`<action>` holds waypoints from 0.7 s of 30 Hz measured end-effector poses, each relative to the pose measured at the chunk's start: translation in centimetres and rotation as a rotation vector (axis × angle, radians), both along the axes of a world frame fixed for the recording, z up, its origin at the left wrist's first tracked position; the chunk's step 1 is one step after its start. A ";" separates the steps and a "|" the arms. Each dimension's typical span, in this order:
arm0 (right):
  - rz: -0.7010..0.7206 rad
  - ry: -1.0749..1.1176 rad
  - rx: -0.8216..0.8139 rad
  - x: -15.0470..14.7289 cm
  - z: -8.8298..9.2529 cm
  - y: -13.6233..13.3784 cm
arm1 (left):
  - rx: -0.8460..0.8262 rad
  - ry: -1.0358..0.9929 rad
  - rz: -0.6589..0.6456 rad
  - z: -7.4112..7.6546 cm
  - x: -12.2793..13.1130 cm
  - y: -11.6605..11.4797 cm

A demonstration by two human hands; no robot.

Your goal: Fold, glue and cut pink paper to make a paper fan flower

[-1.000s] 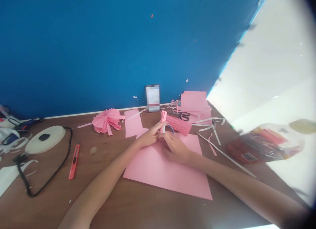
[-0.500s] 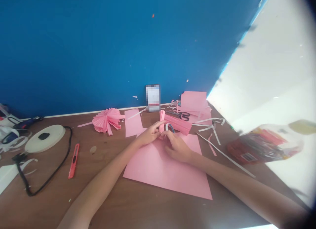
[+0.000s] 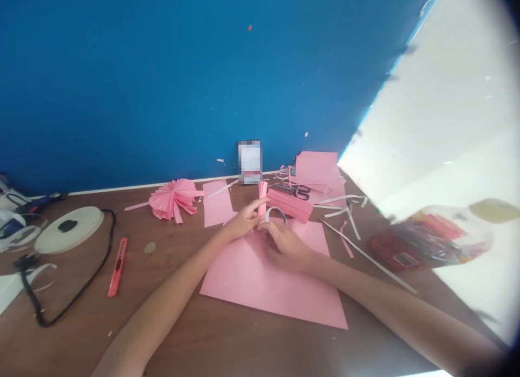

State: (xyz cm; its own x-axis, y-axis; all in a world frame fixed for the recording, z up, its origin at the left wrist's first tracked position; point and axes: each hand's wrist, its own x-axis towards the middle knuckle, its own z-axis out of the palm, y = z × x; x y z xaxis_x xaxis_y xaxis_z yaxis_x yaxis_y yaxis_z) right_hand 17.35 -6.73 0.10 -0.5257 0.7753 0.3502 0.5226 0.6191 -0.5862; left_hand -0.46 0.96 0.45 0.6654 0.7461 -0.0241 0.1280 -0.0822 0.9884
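Beyond sheet (image 3: 276, 290): scissors (image 3: 295, 192), paper (image 3: 317, 167); left fingers (image 3: 254, 206) pinch pleated strip (image 3: 262, 194), right fingers (image 3: 273, 229) white ring (image 3: 268, 212).

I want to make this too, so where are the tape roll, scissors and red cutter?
Tape roll (image 3: 283, 214): head view, on its upper right curve.
Scissors (image 3: 300, 192): head view, on the dark handles.
Red cutter (image 3: 117, 270): head view, on the middle of its body.
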 end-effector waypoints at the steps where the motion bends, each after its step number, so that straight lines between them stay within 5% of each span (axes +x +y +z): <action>1: -0.017 0.026 0.000 0.1 0.0 0.0 | -0.012 0.001 0.016 0.0 -0.1 0.1; 6: -0.135 0.142 -0.015 0.3 0.2 0.1 | -0.025 -0.063 0.077 0.1 -0.1 0.3; 21: -0.055 -0.022 0.043 -0.3 0.0 0.2 | 0.095 -0.020 0.062 -0.4 0.4 0.1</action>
State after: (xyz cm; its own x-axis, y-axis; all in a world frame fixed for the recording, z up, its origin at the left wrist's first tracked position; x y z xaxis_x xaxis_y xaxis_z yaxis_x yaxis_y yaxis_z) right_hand 17.02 -6.55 0.05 -0.4908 0.7877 0.3724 0.5687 0.6134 -0.5480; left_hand -0.07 1.03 0.04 0.6177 0.7839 0.0621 0.1158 -0.1687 0.9788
